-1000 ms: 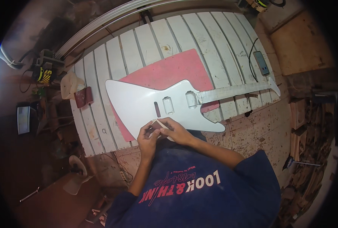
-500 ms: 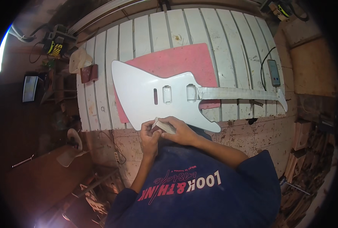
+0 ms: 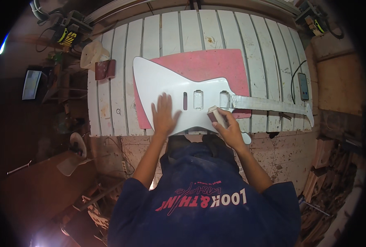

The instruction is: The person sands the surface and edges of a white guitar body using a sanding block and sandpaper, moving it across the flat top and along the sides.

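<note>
While the left hand (image 3: pixel 163 118) spreads over a white, angular guitar body (image 3: pixel 162 82), the right hand (image 3: pixel 232 134) grasps a cream-and-brown rectangular block (image 3: pixel 217 117).

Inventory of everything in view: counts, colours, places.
Guitar: one, white, lying over the pink sheet
Block: one, pale and brown, in the right hand
Pink sheet: one, on the table
Table: one, whitish, slatted, centre
Curled sheet: one, dark red, table's left edge
Phone-like device: one, dark, table's right end
Screen: one, bright, far left
Wood pieces: uncountable, brown, lower right
Shirt: one, dark blue, printed, bottom centre
Left hand: one, spread over the guitar
Right hand: one, gripping the block
</note>
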The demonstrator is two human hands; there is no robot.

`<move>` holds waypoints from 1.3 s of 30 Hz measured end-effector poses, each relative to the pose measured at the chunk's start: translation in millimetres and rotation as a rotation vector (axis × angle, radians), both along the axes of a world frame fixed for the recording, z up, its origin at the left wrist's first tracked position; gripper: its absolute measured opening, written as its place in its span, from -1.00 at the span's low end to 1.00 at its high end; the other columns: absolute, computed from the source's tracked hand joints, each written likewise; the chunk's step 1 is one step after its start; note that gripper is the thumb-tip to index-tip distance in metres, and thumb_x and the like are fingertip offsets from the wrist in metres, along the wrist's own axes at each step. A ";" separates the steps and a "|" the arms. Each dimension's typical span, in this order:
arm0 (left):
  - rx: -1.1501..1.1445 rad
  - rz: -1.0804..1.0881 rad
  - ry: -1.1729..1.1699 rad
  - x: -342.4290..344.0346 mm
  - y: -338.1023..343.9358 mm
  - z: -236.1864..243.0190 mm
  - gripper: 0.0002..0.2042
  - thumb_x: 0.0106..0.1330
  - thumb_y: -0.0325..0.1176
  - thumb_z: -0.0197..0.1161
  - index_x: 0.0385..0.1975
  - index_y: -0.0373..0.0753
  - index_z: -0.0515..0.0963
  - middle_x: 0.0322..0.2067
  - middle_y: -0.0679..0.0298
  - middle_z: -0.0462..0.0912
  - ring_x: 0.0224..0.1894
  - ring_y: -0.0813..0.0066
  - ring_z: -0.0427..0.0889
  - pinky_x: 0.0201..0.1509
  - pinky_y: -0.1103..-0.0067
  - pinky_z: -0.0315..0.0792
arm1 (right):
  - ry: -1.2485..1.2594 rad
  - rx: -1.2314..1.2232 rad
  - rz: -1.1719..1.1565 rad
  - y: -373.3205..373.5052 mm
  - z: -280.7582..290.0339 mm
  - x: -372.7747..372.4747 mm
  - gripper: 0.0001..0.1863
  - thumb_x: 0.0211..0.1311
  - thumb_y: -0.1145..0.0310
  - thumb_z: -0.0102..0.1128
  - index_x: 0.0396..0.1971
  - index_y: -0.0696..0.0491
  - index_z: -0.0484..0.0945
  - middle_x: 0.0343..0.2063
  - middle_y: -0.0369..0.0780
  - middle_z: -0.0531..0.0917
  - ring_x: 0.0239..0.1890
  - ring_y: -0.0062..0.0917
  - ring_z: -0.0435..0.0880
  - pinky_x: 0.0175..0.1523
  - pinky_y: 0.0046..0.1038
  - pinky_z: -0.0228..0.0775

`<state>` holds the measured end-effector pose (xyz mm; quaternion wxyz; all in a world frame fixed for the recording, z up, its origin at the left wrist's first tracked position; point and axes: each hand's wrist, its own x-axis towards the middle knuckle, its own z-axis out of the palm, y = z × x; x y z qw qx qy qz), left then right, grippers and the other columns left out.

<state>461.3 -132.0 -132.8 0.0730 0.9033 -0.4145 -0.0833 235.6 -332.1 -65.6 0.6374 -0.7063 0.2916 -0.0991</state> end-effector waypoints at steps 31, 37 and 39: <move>-0.037 -0.292 -0.005 118.9 -65.2 13.1 -0.07 0.31 0.25 0.28 0.62 -0.06 0.14 0.62 -0.11 -0.04 0.66 -0.18 -0.14 0.64 -0.11 -0.25 | 0.424 -1.050 -0.572 41.8 -48.2 145.3 -0.47 0.20 0.43 0.39 0.22 -0.10 0.66 0.10 -0.08 0.59 0.13 -0.12 0.52 0.18 -0.06 0.41; -0.034 -0.303 -0.026 112.6 -71.4 13.2 -0.08 0.33 0.23 0.28 0.61 -0.09 0.15 0.62 -0.12 -0.04 0.66 -0.18 -0.15 0.65 -0.11 -0.26 | 0.613 -1.056 -0.702 52.5 -60.5 169.2 -0.48 0.27 0.36 0.33 0.26 -0.18 0.63 0.14 -0.13 0.58 0.16 -0.14 0.50 0.20 -0.07 0.37; -0.042 -0.301 -0.026 116.8 -68.8 11.6 -0.08 0.33 0.23 0.28 0.61 -0.09 0.15 0.62 -0.12 -0.04 0.66 -0.18 -0.14 0.65 -0.11 -0.26 | 0.450 -0.992 -0.584 70.1 -47.3 172.7 -0.49 0.26 0.35 0.34 0.24 -0.19 0.65 0.14 -0.15 0.59 0.17 -0.15 0.49 0.20 -0.09 0.37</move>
